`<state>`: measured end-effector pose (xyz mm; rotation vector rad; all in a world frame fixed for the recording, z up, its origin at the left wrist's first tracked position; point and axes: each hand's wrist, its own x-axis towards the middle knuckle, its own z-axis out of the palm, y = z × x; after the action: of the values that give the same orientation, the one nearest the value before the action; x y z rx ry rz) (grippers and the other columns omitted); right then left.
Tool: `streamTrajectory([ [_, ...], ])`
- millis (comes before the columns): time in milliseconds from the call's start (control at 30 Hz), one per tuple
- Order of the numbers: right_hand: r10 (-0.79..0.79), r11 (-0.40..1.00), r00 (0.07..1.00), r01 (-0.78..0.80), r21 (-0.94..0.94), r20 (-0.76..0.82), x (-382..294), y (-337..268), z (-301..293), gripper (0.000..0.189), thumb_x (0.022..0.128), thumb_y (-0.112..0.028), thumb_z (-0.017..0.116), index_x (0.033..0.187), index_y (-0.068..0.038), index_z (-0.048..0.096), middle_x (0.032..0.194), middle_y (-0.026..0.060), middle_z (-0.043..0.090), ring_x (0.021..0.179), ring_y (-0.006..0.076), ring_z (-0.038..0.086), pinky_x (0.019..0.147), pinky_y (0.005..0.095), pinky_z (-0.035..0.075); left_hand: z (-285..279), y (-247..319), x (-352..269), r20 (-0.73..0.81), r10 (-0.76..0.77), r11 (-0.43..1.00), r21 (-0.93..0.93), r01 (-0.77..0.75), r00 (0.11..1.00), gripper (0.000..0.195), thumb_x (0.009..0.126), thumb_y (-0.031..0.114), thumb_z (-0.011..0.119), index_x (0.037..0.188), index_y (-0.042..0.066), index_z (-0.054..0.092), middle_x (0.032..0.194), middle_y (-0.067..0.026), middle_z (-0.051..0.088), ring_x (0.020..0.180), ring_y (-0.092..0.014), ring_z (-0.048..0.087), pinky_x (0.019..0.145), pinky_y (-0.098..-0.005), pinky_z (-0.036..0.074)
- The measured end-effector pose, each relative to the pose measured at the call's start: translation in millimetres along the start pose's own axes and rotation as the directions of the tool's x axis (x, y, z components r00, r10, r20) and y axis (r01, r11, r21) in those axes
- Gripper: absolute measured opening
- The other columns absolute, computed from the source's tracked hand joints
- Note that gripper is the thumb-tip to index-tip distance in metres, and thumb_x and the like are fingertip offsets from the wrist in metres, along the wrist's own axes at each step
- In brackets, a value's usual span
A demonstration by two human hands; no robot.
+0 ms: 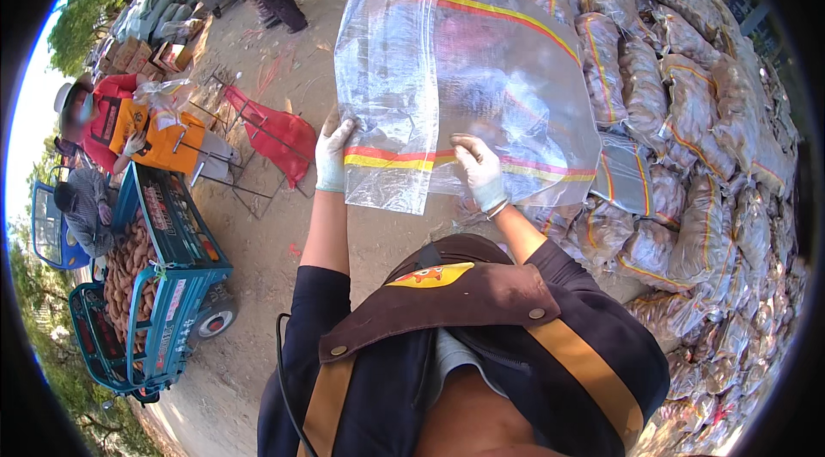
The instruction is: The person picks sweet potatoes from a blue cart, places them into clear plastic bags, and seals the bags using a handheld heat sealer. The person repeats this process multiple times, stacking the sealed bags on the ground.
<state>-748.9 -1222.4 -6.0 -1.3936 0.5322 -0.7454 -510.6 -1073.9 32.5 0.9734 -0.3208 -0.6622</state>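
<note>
A large translucent woven plastic sack (pixel 496 83) with red and yellow stripes is spread out in front of me, looking flat and without contents. My left hand (pixel 335 151), in a whitish work glove, grips its left edge near the lower stripe. Along the lower edge, my gloved right hand (pixel 478 172) pinches the sack between thumb and fingers. A narrower section of the sack hangs folded over at the left, down to a hem below my left hand. Close to the sack's right side, a folded grey striped sack (pixel 624 174) lies against filled ones.
Filled striped sacks (pixel 667 102) are piled high at the right. At left stands a blue cargo tricycle (pixel 184 309) loaded with sweet potatoes (pixel 129 270), with two people beside it. A metal frame (pixel 248 183) with a red mesh bag (pixel 277 138) stands nearby; another person stands at the top.
</note>
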Motion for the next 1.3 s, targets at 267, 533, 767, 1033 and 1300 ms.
streamTrajectory([
  [267, 0.198, 0.900, 0.825, -0.367, 0.236, 0.530, -2, -12, 257, 0.023, 0.091, -0.012, 0.063, 0.110, 0.000, 0.064, 0.101, 0.0062, 0.067, 0.086, 0.0114, 0.062, 0.082, 0.0273, 0.049, -212, 85, -133, -0.235, 0.079, 0.996, -0.023, -0.087, 0.969, 0.049, 0.088, 0.001, 0.062, 0.134, -0.004, 0.047, 0.121, -0.0124, 0.061, 0.101, -0.018, 0.062, 0.089, -0.0321, 0.051],
  [533, 0.057, 0.997, 0.730, -0.010, -0.073, 0.681, -52, -18, 423, 0.017, 0.080, -0.012, 0.077, 0.086, 0.000, 0.068, 0.077, 0.0020, 0.067, 0.070, 0.0050, 0.057, 0.063, 0.0230, 0.048, -278, 146, -229, -0.667, 0.240, 0.917, 0.394, 0.060, 0.706, 0.043, 0.092, 0.024, 0.064, 0.126, -0.001, 0.057, 0.115, -0.0084, 0.063, 0.096, -0.013, 0.060, 0.080, -0.0263, 0.049],
  [767, -0.055, 0.958, 0.544, 0.266, -0.110, 0.837, -101, 5, 529, 0.028, 0.076, -0.021, 0.081, 0.078, 0.000, 0.063, 0.065, 0.0010, 0.059, 0.062, 0.0049, 0.046, 0.054, 0.0268, 0.042, -297, 225, -223, -0.495, 0.330, 0.772, 0.631, 0.073, 0.804, 0.040, 0.087, 0.027, 0.068, 0.112, -0.005, 0.064, 0.095, -0.0079, 0.068, 0.078, -0.013, 0.063, 0.071, -0.0251, 0.051],
  [1033, 0.271, 0.885, 0.240, -0.442, -0.144, 0.932, -72, 39, 627, 0.025, 0.089, -0.025, 0.068, 0.091, 0.000, 0.065, 0.071, 0.0016, 0.060, 0.066, 0.0113, 0.057, 0.061, 0.0297, 0.046, -389, 270, -202, -0.703, 0.240, 0.945, 0.328, 0.006, 0.669, 0.034, 0.090, 0.016, 0.063, 0.112, -0.010, 0.061, 0.098, -0.0122, 0.067, 0.084, -0.017, 0.066, 0.076, -0.0288, 0.055],
  [1300, 0.480, 0.806, 0.294, -0.521, -0.282, 0.826, -3, 72, 742, 0.029, 0.091, -0.025, 0.066, 0.107, -0.004, 0.055, 0.092, 0.0015, 0.058, 0.078, 0.0067, 0.055, 0.070, 0.0248, 0.048, -467, 339, -147, -0.818, 0.238, 0.931, 0.345, 0.115, 0.523, 0.021, 0.086, 0.011, 0.069, 0.098, -0.005, 0.064, 0.084, -0.0071, 0.067, 0.072, -0.013, 0.065, 0.069, -0.0248, 0.055],
])
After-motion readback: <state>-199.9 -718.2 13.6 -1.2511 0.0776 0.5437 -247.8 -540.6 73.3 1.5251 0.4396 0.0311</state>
